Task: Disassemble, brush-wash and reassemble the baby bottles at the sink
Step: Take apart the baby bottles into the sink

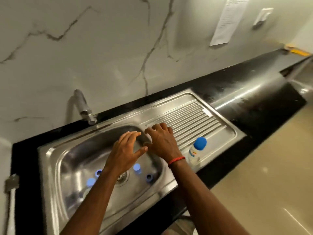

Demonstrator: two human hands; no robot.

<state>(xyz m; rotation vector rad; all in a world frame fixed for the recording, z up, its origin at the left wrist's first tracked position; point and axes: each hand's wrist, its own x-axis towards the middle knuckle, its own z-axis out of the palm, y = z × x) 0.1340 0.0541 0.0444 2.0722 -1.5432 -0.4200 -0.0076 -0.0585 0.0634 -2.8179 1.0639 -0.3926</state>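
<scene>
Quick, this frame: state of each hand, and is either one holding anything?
Left hand: open, fingers spread, holding nothing.
Right hand: open, fingers loosely bent, holding nothing.

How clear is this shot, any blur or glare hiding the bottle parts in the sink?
Head view: motion blur smears the blue bottle parts in the sink basin; glare streaks its steel walls; the wide-angle lens bends the countertop; the capped bottle on the drainboard looks soft, label unreadable.

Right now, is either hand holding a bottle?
No, the left hand and right hand are both open and empty above the sink, while the bottle stands alone on the drainboard.
</scene>
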